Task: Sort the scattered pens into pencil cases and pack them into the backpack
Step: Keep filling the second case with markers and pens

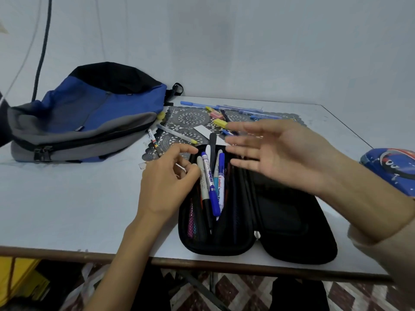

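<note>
Over the near black case (292, 221) (markers (211, 187) inside) we see the right grip (280, 153) spread; the left grip (170, 182) curls at them, hold unclear.

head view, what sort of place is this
Probably a plain room at home used as a study spot: a white table by a bare wall, a backpack and loose pens on it, and a patterned floor below.

A loose cream sleeve (386, 254) covers my forearm behind my right hand (283, 158); my left hand (166, 187) and forearm are bare.
</note>
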### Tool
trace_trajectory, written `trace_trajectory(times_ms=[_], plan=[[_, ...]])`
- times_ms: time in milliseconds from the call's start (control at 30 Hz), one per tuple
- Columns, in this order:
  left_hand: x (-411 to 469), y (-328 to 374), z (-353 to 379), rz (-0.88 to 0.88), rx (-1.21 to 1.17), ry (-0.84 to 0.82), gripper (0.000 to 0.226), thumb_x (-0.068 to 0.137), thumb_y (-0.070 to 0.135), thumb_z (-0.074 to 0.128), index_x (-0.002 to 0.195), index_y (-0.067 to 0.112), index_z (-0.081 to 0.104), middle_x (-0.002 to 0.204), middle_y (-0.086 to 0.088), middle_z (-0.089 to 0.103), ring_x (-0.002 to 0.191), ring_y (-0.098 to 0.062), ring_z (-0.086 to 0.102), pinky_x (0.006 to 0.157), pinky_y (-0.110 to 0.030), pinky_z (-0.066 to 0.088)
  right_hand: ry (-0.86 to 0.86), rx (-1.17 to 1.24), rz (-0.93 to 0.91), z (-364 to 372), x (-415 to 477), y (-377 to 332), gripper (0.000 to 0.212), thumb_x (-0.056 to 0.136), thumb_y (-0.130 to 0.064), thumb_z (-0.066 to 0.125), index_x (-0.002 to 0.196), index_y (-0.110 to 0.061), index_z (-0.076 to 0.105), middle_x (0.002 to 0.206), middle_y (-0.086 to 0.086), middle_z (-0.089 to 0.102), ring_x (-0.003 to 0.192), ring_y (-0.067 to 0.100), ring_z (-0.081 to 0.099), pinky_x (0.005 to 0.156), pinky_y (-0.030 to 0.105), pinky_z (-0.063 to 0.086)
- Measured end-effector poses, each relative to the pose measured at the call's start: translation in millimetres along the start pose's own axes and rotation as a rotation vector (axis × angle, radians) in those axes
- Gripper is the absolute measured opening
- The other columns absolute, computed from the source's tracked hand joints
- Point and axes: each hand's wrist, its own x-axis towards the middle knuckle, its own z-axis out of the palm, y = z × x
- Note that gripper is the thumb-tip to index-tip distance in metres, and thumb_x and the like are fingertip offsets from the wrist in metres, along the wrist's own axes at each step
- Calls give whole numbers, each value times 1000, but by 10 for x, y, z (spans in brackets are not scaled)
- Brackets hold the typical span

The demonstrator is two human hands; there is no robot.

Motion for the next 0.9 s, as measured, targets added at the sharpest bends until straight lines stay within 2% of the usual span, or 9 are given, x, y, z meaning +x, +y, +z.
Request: trace_trajectory(times_ms=[67, 133, 267, 333, 433, 567, 667, 733, 900], plan=[[-8, -17, 11, 1, -45, -17, 24, 78, 25, 61, 99, 35, 65, 72, 9, 64, 62, -11, 59, 66, -42, 54, 46, -244, -153, -130, 125, -4, 23, 91, -9, 55, 110, -10, 68, 107, 9, 71, 92, 21, 68, 85, 37, 56], [-18, -31, 5, 1, -76, -35, 21, 80, 26, 61, 99, 34, 66, 74, 8, 64, 63, -11, 59, 66, -40, 53, 90, -572, -258, -232, 228, 21, 17, 87, -3, 63, 102, -9, 69, 85, 7, 69, 71, 16, 63, 65, 31, 53], [-33, -62, -21, -3, -118, -58, 14, 86, 24, 67, 98, 32, 67, 77, 11, 64, 66, -7, 57, 62, -28, 49, -27, -1005, -230, -285, 344, 179, 8, 80, -12, 76, 87, -12, 72, 69, 2, 63, 61, 7, 54, 57, 15, 41], [-44, -65, -23, -12, -141, -59, 13, 86, 25, 67, 98, 32, 67, 79, 10, 65, 67, -9, 57, 62, -26, 48, -51, -1081, -224, -271, 382, 267, 9, 78, -19, 78, 82, -15, 72, 64, -2, 61, 57, 5, 51, 55, 14, 37], [-56, -46, -16, -5, -154, -67, 14, 88, 23, 68, 99, 32, 68, 86, 8, 65, 70, -15, 57, 66, -34, 51, -55, -1179, -246, -245, 429, 338, 10, 79, -24, 77, 83, -19, 70, 60, -8, 56, 51, 1, 47, 53, 14, 34], [-67, -36, -1, 60, -87, -86, 21, 83, 33, 64, 104, 36, 66, 102, 14, 58, 79, -13, 57, 71, -34, 53, -18, -1273, -307, -197, 453, 372, 12, 78, -30, 76, 83, -25, 66, 66, -8, 60, 58, 1, 52, 60, 21, 41], [-71, -55, 3, 108, -49, -140, 28, 84, 38, 62, 111, 36, 65, 115, 19, 52, 105, -8, 55, 86, -29, 48, -26, -1311, -289, -169, 474, 365, 12, 78, -28, 75, 80, -28, 63, 68, -8, 61, 61, 4, 54, 66, 26, 44], [-68, -71, 9, 174, 19, -203, 36, 84, 47, 57, 119, 36, 63, 127, 21, 48, 125, -7, 44, 102, -21, 36, -38, -1321, -266, -173, 484, 344, 13, 79, -30, 74, 84, -26, 64, 72, -8, 63, 64, 5, 55, 65, 25, 44], [-56, -94, 24, 224, 42, -277, 43, 85, 49, 53, 126, 37, 59, 137, 22, 45, 135, -7, 36, 110, -18, 26, -131, -1354, -160, -187, 434, 277, 45, 74, -46, 79, 108, -23, 60, 88, -7, 60, 69, 3, 53, 60, 19, 37]])
